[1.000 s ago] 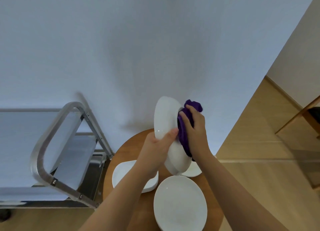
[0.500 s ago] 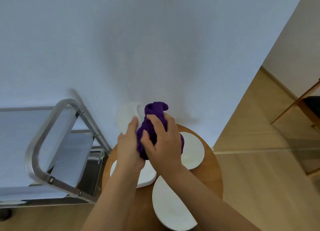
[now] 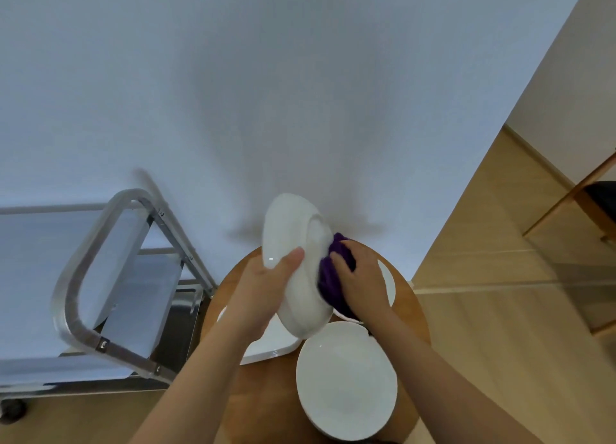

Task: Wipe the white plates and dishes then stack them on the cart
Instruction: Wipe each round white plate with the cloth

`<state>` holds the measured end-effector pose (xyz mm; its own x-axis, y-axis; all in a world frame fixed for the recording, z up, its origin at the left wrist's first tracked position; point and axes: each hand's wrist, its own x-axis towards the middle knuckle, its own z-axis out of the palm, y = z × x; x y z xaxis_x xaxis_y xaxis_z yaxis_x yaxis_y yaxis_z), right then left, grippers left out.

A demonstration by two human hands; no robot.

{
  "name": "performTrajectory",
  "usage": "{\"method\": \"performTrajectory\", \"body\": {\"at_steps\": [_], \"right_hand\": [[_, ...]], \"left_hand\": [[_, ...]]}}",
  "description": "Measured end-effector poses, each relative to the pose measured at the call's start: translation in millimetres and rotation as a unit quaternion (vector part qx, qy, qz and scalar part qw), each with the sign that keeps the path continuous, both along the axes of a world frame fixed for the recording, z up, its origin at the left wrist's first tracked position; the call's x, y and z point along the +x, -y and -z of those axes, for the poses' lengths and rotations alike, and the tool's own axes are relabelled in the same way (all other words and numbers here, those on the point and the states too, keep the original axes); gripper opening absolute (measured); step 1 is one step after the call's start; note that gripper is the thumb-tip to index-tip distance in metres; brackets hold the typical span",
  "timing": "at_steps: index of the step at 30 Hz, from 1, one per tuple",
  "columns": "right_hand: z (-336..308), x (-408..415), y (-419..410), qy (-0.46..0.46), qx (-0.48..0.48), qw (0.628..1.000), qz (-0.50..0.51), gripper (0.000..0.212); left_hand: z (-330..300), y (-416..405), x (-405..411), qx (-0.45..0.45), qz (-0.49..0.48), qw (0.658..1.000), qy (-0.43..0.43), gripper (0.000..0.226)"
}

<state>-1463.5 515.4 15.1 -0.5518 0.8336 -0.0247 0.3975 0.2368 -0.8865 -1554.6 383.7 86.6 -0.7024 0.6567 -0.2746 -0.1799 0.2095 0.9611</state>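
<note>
We've got one view only, a wide-angle head cam, so no 2nd view to share anything w/. It looks forward and steeply down onto the round wooden table [image 3: 410,313], close in, w/ both forearms entering from the bottom edge. Straight lines bend toward the edges. Left of the table sits the metal cart [image 3: 100,340]; behind the table the white wall [image 3: 266,93] fills the upper frame; right of it, wood floor [image 3: 500,327].
</note>
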Motion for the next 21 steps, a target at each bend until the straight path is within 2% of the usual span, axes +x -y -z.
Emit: {"method": "performTrajectory", "body": {"at_steps": [1, 2, 4, 5, 7, 9, 10, 11, 14, 16, 18, 19, 20, 21], "right_hand": [[-7, 0, -5, -0.027, -0.119, 0.992, 0.029, 0.031], [-17, 2, -9, -0.075, -0.257, 0.962, 0.051, 0.037], [-32, 10, -12, -0.164, -0.466, 0.867, 0.067, 0.054], [-36, 15, -12, -0.189, -0.508, 0.838, 0.061, 0.060], [-39, 25, -10, -0.217, -0.535, 0.815, 0.044, 0.068], [-39, 35, -8, -0.232, -0.554, 0.799, 0.030, 0.069], [-38, 40, -9, -0.237, -0.563, 0.792, 0.026, 0.069], [-36, 45, -10, -0.242, -0.568, 0.786, 0.027, 0.071], [-32, 56, -14, -0.239, -0.549, 0.801, 0.027, 0.072], [-29, 61, -16, -0.227, -0.527, 0.819, 0.026, 0.056], [-23, 64, -17, -0.226, -0.502, 0.834, 0.048, 0.030], [-19, 65, -17, -0.232, -0.488, 0.839, 0.058, 0.025], [-14, 66, -17, -0.242, -0.477, 0.843, 0.063, 0.026], [-8, 68, -17, -0.253, -0.467, 0.845, 0.067, 0.031]], "left_hand": [[-1, 0, 5, -0.030, 0.050, 0.997, -0.057, 0.013], [1, 1, 9, -0.052, 0.103, 0.987, -0.111, 0.020], [8, -1, 18, -0.102, 0.208, 0.943, -0.238, 0.031], [11, -3, 23, -0.129, 0.253, 0.905, -0.316, 0.031], [17, -8, 27, -0.181, 0.307, 0.813, -0.460, 0.024], [26, -11, 26, -0.212, 0.324, 0.715, -0.582, 0.045], [31, -12, 26, -0.217, 0.336, 0.676, -0.619, 0.050], [35, -13, 27, -0.219, 0.344, 0.652, -0.639, 0.053], [47, -13, 32, -0.228, 0.359, 0.634, -0.646, 0.053], [55, -15, 34, -0.231, 0.367, 0.621, -0.653, 0.054], [63, -16, 37, -0.241, 0.389, 0.597, -0.660, 0.055], [65, -16, 37, -0.244, 0.398, 0.597, -0.652, 0.058], [67, -14, 35, -0.249, 0.404, 0.618, -0.627, 0.064], [69, -11, 31, -0.251, 0.400, 0.661, -0.583, 0.073]]}}
